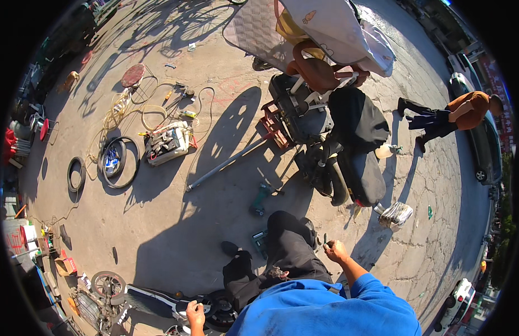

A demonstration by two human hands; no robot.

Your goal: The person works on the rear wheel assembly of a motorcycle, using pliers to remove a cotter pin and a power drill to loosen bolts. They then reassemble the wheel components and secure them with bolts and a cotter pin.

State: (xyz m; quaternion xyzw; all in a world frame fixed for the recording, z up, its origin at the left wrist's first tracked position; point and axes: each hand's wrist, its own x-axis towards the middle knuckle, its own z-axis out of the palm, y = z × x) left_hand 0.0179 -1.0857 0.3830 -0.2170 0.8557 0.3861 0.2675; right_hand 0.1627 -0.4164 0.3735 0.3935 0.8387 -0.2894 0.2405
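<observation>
My right hand [337,251] is raised beside my dark-trousered leg, its fingers closed round a small thin object [325,238] too small to name. Low in the view, my left hand [195,313] hangs over the front of a white and black scooter [150,300]. Its fingers are partly curled, and whether it touches the scooter is unclear. Ahead of me stands another scooter with a black seat [360,178] and a quilted wind apron [259,31]. A red metal jack [278,126] with a long steel pipe [225,165] is beside it. Near my feet lie a green power tool [259,200] and a green case [260,243].
A white crate of tools [169,145], loose tyres [76,174], a coiled hose [116,111] and a red round stool [133,75] stand on the left. A wrapped bundle [396,216] lies right of the scooter. A person [465,111] walks beyond, near parked cars [480,143].
</observation>
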